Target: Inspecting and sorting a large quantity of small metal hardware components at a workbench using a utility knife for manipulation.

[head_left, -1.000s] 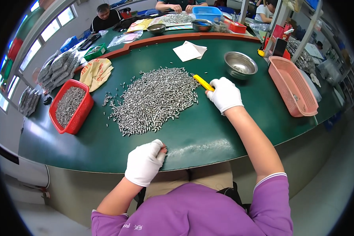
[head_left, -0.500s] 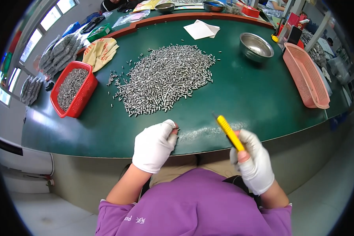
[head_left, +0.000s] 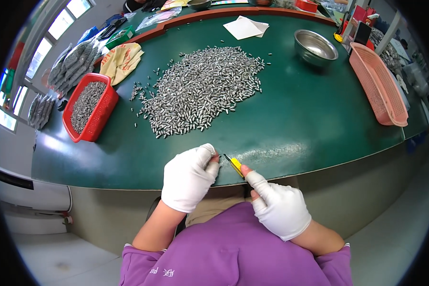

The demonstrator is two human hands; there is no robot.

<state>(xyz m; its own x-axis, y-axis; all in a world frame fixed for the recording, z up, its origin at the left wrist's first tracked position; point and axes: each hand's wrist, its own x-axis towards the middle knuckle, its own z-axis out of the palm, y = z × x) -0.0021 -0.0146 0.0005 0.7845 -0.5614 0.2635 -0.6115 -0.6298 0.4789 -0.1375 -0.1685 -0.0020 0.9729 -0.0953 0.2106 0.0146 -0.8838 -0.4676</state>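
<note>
My left hand (head_left: 188, 178), in a white glove with bare fingertips, is closed at the table's front edge. Thumb and forefinger pinch a small metal part (head_left: 219, 156), mostly hidden by the fingers. My right hand (head_left: 282, 209), gloved the same way, grips a slim yellow-handled tool (head_left: 236, 165) with a narrow dark tip. That tip points up and left and sits just beside the pinched part; whether they touch I cannot tell. Beyond both hands lies a wide heap of small silvery cylindrical metal parts (head_left: 205, 90), with a few strays round its edge.
A red plastic basket (head_left: 110, 102) of small metal parts stands left, by a yellowish cloth (head_left: 121, 62) and grey bagged bundles (head_left: 74, 66). White paper (head_left: 243, 28), a steel bowl (head_left: 316, 47) and a long pink basket (head_left: 379, 90) lie far and right. A raised brown edging (head_left: 214, 15) runs behind.
My right hand has swung left and turned, bringing the tool's tip from well right of my left hand to right beside its fingertips. My left hand has hardly moved.
</note>
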